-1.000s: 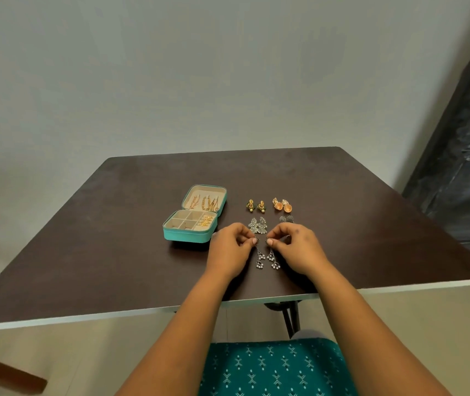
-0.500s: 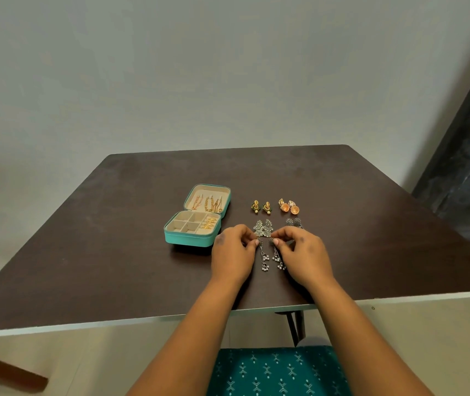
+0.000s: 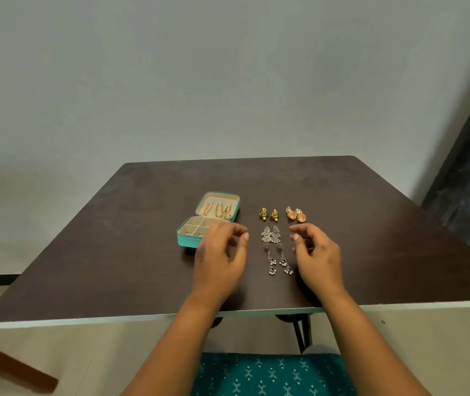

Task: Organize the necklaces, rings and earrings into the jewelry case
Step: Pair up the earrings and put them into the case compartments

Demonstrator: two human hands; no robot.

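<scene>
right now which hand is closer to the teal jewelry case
Left. The left hand overlaps the near right corner of the open jewelry case in this view. The right hand is well off to the case's right, beyond the long silver earrings.

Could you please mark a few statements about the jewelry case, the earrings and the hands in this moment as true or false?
1. The jewelry case is open. True.
2. The left hand is pinching a long silver earring. False: it hovers with fingers spread, holding nothing.
3. The long silver earrings lie on the table between the two hands. True.
4. The orange earrings sit inside the case. False: they lie on the table, right of the small gold-green earrings.
5. The right hand is empty. True.
</scene>
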